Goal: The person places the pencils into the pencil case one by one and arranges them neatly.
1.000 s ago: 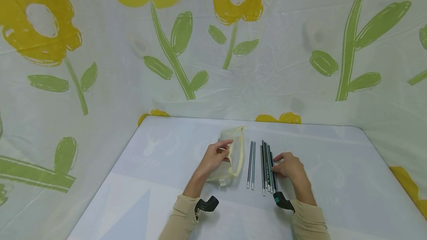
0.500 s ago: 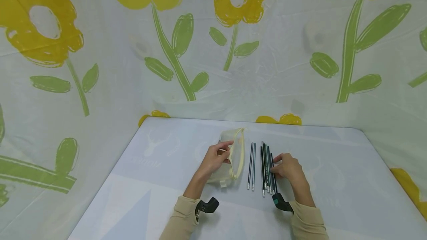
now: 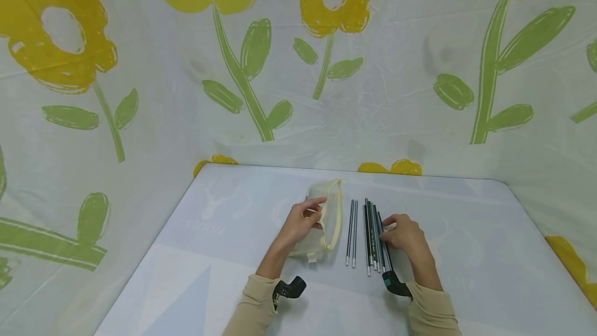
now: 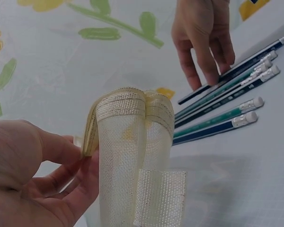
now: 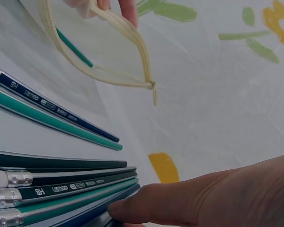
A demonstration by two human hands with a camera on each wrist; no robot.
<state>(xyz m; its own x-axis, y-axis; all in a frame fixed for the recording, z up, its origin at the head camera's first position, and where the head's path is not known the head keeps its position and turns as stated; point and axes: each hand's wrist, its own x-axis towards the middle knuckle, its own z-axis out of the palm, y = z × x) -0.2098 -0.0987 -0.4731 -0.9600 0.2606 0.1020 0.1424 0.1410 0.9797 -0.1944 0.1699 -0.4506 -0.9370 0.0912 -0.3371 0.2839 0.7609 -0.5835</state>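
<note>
My left hand [image 3: 300, 220] pinches the near zipper edge of a pale yellow mesh pencil case [image 4: 128, 156], whose mouth gapes to the right. A green pencil [image 5: 74, 47] shows inside the case in the right wrist view. To the right lies a pile of dark and green pencils [image 3: 371, 237] with white erasers toward me. At the pile's right side, my right hand [image 3: 408, 235] pinches a dark pencil [image 4: 260, 56] between thumb and fingers. That pencil slants a little away from the others; its eraser end is partly hidden by the wrist camera in the head view.
Two pencils, one dark blue [image 5: 52, 106] and one green [image 5: 61, 120], lie apart between the case and the pile. The white table [image 3: 210, 274] meets a flower-print curtain [image 3: 373, 118] at the back and sides. Black wrist cameras [image 3: 293, 288] stick out from both wrists.
The rightmost dark pencil has tilted slightly away from the pile, and my right hand has shifted a little. My left hand keeps its hold on the pencil case.
</note>
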